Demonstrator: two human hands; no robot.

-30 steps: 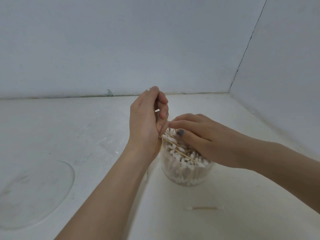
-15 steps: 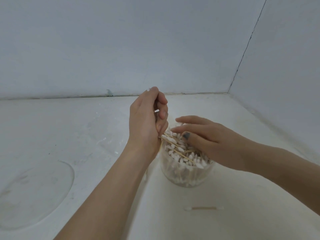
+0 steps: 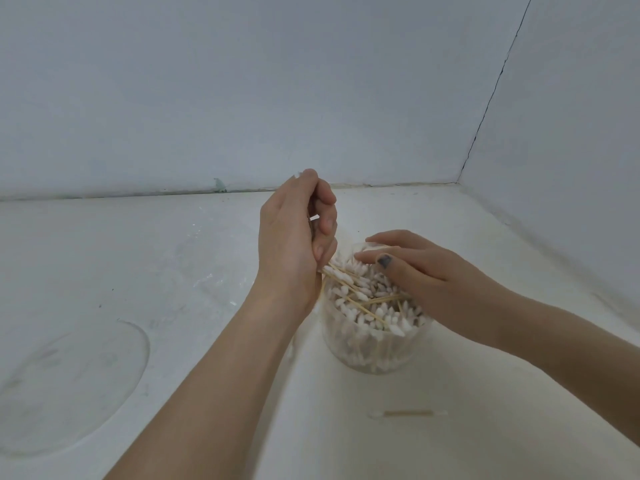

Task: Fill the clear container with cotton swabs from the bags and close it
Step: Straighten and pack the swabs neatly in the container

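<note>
While a few cotton swabs [image 3: 341, 273] are gripped in the curled left hand [image 3: 294, 237], the swab-packed clear container [image 3: 375, 344] on the bench [image 3: 138, 258] is covered by the flat, relaxed right hand [image 3: 426, 275].

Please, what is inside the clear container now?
The clear container is packed with upright cotton swabs; several lie slanted across the top. The right hand covers the far right part, so what is beneath it cannot be seen.

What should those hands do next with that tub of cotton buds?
Probably the right hand should press the crosswise swabs down into the clear container: several lie slanted across the heaped top, which would likely block the lid lying apart.
</note>
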